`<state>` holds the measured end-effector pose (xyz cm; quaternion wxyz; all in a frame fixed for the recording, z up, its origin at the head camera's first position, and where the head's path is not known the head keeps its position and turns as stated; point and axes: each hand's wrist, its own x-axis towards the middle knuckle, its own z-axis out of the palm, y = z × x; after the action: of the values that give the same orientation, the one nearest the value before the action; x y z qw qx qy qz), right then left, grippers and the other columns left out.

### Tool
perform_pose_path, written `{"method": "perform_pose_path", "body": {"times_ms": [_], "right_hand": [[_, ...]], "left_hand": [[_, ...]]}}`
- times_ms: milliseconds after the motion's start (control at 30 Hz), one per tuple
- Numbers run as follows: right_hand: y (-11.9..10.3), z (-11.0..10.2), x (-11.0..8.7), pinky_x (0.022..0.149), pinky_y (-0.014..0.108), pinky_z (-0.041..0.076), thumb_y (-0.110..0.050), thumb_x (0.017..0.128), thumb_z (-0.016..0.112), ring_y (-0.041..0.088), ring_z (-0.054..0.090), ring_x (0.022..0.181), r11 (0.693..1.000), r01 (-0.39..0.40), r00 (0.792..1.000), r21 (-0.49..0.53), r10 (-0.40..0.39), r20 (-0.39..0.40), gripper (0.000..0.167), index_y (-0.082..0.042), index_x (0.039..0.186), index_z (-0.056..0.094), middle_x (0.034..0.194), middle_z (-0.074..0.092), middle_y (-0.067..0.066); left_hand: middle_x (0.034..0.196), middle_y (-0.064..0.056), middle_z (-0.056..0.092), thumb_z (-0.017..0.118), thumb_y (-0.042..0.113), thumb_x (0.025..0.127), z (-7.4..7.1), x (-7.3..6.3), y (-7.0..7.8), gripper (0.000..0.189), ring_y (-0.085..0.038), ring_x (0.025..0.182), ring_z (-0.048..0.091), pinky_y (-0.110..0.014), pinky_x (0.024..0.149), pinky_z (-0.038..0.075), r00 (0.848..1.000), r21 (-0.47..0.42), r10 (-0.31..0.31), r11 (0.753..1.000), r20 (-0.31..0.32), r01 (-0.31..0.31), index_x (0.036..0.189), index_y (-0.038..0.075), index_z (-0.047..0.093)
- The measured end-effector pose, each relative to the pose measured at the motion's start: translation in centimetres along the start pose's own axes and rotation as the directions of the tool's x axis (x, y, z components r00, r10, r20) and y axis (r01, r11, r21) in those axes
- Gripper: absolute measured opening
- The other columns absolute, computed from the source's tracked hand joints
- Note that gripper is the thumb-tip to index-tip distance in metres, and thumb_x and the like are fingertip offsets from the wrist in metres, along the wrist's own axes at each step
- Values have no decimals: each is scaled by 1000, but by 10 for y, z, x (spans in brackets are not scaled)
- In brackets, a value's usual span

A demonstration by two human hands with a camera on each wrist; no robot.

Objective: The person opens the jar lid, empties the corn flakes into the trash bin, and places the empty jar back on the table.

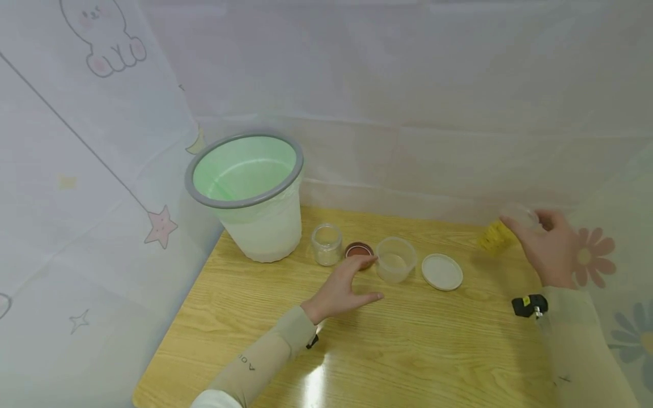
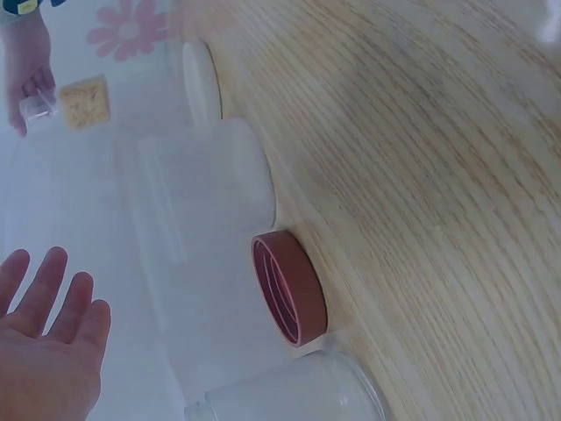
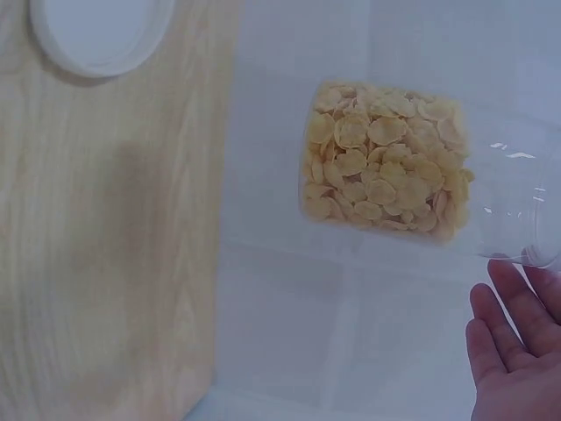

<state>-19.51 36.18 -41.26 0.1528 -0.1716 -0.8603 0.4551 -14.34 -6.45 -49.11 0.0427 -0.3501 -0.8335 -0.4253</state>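
Note:
At the right, above the table, my right hand [image 1: 553, 249] holds a clear jar of cornflakes [image 3: 386, 162] near its upper end. The yellow flakes fill its lower part, and the upper part is see-through. My left hand [image 1: 343, 292], its fingers extended and thumb apart, hovers in front of a brown lid [image 2: 291, 289] and a translucent round tub [image 1: 395, 259], holding nothing. In the head view its fingertips overlap the lid's edge; the left wrist view shows them apart. A white lid [image 1: 442, 272] lies flat to the right of the tub. Left of the brown lid stands a clear glass jar [image 1: 326, 245].
A tall bin [image 1: 265, 232] with a grey rim and green inside stands at the table's back left corner. Pale printed sheets [image 1: 408, 85] hang behind and at both sides. The wooden table [image 1: 408, 351] extends toward me.

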Motion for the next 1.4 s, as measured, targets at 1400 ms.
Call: {"method": "perform_pose_path", "body": {"times_ms": [1400], "right_hand": [[-139,47,-85,109,26,36,4,74,87,12,53,124,751,591,783,295,-622,14,52,2,122,67,124,65,8]], "left_hand": [[150,3,48,84,29,86,-18,18,25,77,-14,137,43,-38,112,36,987,-105,32,993,-155,-48,151,14,44]]}}
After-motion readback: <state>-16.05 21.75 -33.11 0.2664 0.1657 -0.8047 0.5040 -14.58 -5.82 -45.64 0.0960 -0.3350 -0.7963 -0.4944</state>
